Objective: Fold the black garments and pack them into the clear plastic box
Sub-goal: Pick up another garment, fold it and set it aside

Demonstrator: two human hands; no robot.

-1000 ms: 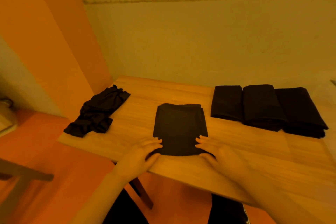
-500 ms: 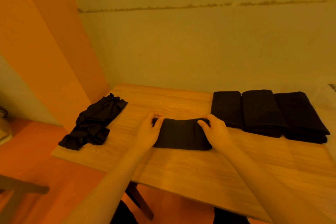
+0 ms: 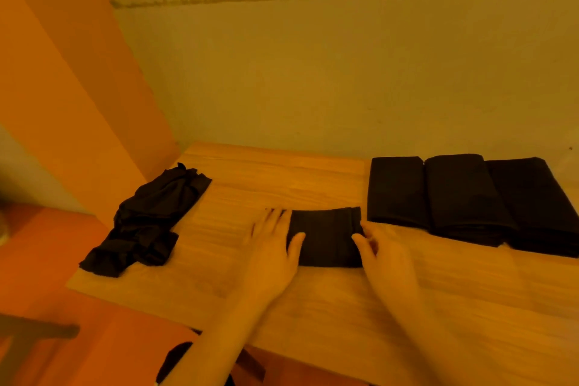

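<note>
Pressing flat on the folded garment (image 3: 326, 236): the left hand (image 3: 271, 249) lies over its left end, fingers straight and slightly spread, thumb out across the cloth. The right hand (image 3: 387, 255) sits at the garment's right end, thumb on the cloth; the other fingers look partly bent, but motion blur makes it impossible to say whether they pinch the edge or only rest there. Both forearms run from the hands out of the bottom of the view.

The folded garment lies near the middle of the wooden table (image 3: 313, 301); its left edge is covered by the left hand.

Right of the folded garment, just beside it, three more folded black pieces (image 3: 454, 197) sit side by side, touching; the rightmost is cut off by the frame edge. Left of the folded garment, well apart, an unfolded black heap (image 3: 147, 222) lies at the table's left edge.

Beyond the folded garment, the table meets a pale wall (image 3: 344, 72). Below the table's near edge, a dark shape is too dim to identify.
</note>
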